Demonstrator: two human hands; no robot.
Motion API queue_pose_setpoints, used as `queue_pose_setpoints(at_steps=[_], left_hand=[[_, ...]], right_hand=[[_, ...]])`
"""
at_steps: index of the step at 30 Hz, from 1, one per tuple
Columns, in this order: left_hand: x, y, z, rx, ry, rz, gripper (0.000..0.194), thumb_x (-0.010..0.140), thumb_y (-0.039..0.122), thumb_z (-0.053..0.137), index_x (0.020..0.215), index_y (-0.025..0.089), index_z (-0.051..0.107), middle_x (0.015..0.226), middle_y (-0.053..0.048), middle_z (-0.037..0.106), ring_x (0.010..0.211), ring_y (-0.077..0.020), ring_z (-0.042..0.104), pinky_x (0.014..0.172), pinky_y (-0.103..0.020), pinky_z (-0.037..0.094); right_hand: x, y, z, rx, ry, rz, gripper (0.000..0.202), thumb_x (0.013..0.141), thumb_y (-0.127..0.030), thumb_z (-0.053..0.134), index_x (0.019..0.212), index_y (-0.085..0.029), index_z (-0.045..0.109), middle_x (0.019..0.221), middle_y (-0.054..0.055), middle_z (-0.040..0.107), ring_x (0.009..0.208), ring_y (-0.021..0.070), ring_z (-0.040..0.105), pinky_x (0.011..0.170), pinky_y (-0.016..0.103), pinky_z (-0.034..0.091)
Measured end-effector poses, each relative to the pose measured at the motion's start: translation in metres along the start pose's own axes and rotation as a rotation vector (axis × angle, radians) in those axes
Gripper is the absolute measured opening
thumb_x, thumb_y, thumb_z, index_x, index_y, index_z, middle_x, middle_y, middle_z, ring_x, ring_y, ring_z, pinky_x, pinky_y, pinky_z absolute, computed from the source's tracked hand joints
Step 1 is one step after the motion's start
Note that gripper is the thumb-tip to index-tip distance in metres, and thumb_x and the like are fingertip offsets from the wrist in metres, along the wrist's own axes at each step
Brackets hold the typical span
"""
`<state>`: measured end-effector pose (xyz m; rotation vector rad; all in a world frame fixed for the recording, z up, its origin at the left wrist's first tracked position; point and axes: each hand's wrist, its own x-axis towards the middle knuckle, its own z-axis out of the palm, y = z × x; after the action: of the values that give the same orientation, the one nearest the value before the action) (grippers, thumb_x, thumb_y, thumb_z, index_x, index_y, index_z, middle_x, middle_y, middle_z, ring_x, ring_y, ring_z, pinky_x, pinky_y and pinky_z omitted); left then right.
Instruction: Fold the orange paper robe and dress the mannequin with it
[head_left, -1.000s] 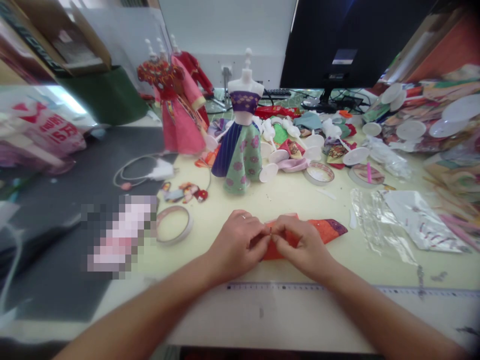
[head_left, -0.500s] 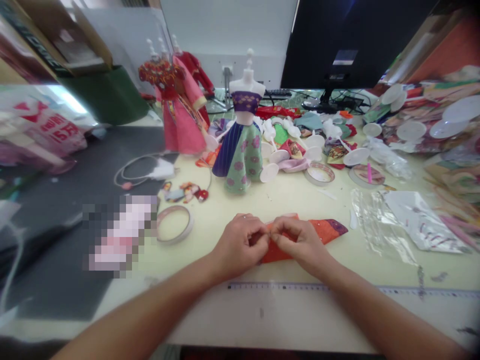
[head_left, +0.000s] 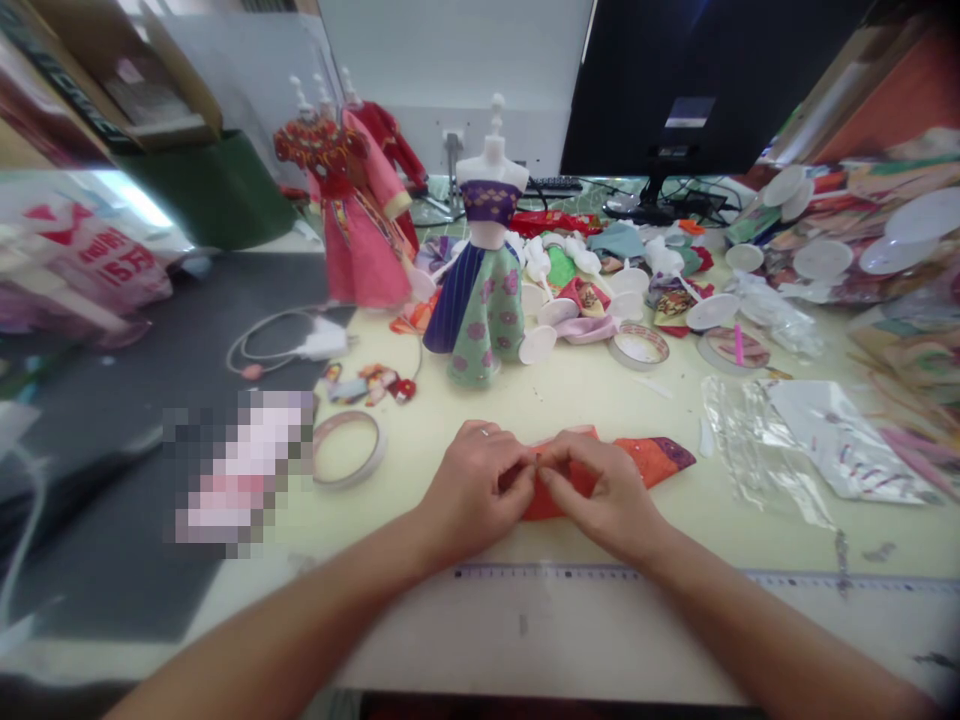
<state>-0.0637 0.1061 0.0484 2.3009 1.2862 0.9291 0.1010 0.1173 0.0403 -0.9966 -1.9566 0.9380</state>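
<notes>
Probably light and limp, the orange fabric at lower centre suits fold-pinching; my left hand and right hand seemingly pinch it.

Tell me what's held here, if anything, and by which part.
The left hand and right hand have their fingertips close together over the left end of the orange cloth; whether they grip it there can't be told.

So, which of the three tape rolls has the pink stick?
The right roll: the pink stick shows across its ring. The left roll and middle roll show no stick.
</notes>
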Motion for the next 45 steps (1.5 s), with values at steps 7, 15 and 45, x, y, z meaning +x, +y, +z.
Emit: queue_pose_setpoints(at_steps=[7, 15, 45], left_hand=[[-0.002, 0.000, 0.001, 0.080, 0.023, 0.068, 0.015, 0.076, 0.012, 0.046, 0.063, 0.015, 0.053, 0.056, 0.002, 0.051, 0.059, -0.0110, 0.044, 0.075, -0.031, 0.038], [-0.003, 0.000, 0.002, 0.067, 0.008, 0.066, 0.016, 0.075, 0.013, 0.046, 0.061, 0.015, 0.052, 0.056, 0.001, 0.050, 0.059, -0.0113, 0.043, 0.074, -0.031, 0.038], [0.005, 0.004, -0.006, -0.193, -0.092, -0.122, 0.016, 0.078, 0.016, 0.047, 0.066, 0.017, 0.058, 0.059, 0.002, 0.057, 0.061, -0.0107, 0.051, 0.071, -0.028, 0.040]], right_hand=[[0.000, -0.001, 0.001, -0.055, 0.009, -0.007, 0.009, 0.073, -0.009, 0.049, 0.069, -0.016, 0.053, 0.067, 0.001, 0.056, 0.065, 0.0135, 0.052, 0.062, 0.026, 0.042], [0.001, -0.004, 0.002, -0.015, 0.009, 0.055, 0.011, 0.069, -0.009, 0.047, 0.062, -0.017, 0.047, 0.061, -0.002, 0.050, 0.059, 0.0107, 0.045, 0.055, 0.023, 0.036], [0.003, -0.002, -0.004, 0.243, -0.040, 0.216, 0.009, 0.075, -0.021, 0.050, 0.067, -0.017, 0.050, 0.065, -0.001, 0.053, 0.065, 0.0132, 0.050, 0.061, 0.025, 0.040]])
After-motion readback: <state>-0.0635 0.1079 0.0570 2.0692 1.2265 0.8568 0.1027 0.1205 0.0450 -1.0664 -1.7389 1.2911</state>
